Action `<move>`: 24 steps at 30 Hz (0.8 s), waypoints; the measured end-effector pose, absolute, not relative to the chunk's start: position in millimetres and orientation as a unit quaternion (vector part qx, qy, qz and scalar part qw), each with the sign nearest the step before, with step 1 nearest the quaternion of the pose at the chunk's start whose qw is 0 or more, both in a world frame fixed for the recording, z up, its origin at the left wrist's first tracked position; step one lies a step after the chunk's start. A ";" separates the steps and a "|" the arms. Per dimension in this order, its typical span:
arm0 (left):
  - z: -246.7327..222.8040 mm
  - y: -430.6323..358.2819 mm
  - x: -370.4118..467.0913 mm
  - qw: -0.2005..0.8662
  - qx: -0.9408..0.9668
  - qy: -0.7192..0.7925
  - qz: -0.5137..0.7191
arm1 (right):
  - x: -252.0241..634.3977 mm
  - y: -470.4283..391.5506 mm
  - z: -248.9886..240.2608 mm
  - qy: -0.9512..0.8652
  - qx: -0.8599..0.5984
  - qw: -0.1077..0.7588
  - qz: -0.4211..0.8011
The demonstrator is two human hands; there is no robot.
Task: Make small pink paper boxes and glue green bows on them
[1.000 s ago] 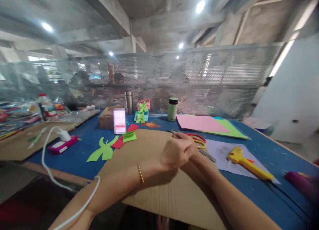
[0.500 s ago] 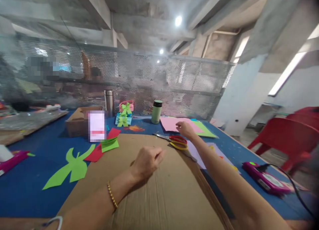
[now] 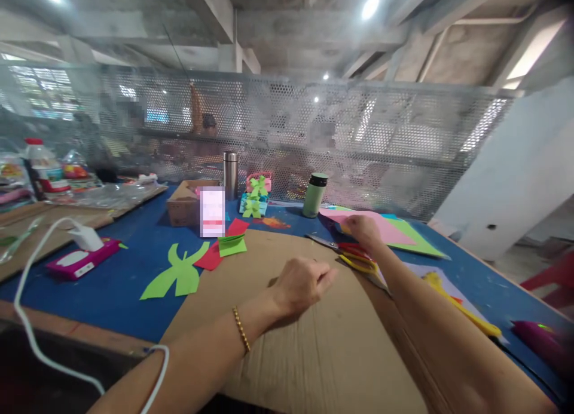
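My left hand [image 3: 305, 282] is closed in a loose fist above the brown cardboard sheet [image 3: 287, 354]; whether anything is inside it I cannot make out. My right hand [image 3: 365, 230] reaches forward, its fingers pinched at the near left edge of a pink paper sheet [image 3: 388, 227], which bends up a little there. Under the pink sheet lie a light green sheet [image 3: 426, 247] and a bit of blue. Just short of my right hand, scissors with red handles [image 3: 356, 248] and scissors with yellow handles [image 3: 359, 263] rest at the cardboard's far right.
Left of the cardboard are a green paper cutout [image 3: 179, 273], folded red paper [image 3: 210, 255] and green paper pieces [image 3: 232, 245]. A phone [image 3: 212, 212] leans on a cardboard box [image 3: 182, 204]. Behind stand a steel flask [image 3: 230, 175] and a green cup [image 3: 315, 196]. A white cable [image 3: 24, 294] hangs left.
The camera view has turned right-to-left, so things sit further right. My right hand now pinches the pink sheet, whose edge has risen slightly. My left hand stays closed over the cardboard.
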State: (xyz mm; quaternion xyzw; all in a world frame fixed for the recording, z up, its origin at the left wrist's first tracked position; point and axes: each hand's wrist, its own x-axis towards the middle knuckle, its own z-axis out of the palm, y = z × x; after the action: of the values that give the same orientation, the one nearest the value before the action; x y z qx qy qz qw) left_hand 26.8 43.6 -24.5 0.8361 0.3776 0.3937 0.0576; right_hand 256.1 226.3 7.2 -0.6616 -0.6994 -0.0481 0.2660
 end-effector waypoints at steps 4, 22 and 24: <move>-24.4 43.8 26.1 0.077 0.826 0.381 0.408 | 280.6 207.4 26.5 -0.650 -0.648 0.393 -0.053; -8.2 -22.9 -52.7 -0.209 0.848 0.377 0.308 | 244.2 -28.3 -13.4 -0.847 -0.314 0.306 0.300; -24.1 -36.3 -58.8 -0.196 0.860 0.359 0.305 | 252.3 -38.9 -21.7 -0.858 -0.302 0.305 0.282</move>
State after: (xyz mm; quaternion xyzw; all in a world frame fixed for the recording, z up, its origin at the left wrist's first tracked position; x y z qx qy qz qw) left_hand -58.8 -36.3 -24.1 0.8598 0.3595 0.3054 -0.1957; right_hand 252.3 -38.9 -21.7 -0.3023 -0.8581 0.2819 0.3046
